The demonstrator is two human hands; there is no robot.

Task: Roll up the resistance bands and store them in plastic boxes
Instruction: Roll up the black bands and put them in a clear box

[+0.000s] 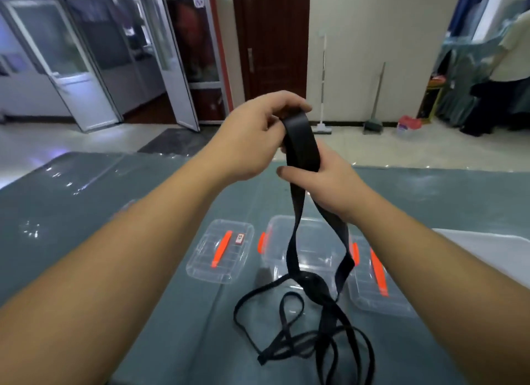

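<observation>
I hold a black resistance band [301, 143] raised above the table. My left hand [252, 135] pinches its top fold, and my right hand [324, 175] grips the band just below. The rest of the band hangs down in two strands and lands in a loose tangle [312, 336] on the table near me. Under the hanging strands stands an open clear plastic box [315, 241] with orange latches. A clear lid with an orange handle [220, 249] lies to its left. Another clear box piece with an orange strip [378, 281] lies to its right.
The table [86, 201] is covered in grey-green cloth under clear plastic sheeting, with a white patch [487, 244] at the right. Beyond it are a tiled floor, glass doors, a brown door, a mop and broom, and a person standing at the far right [513, 54].
</observation>
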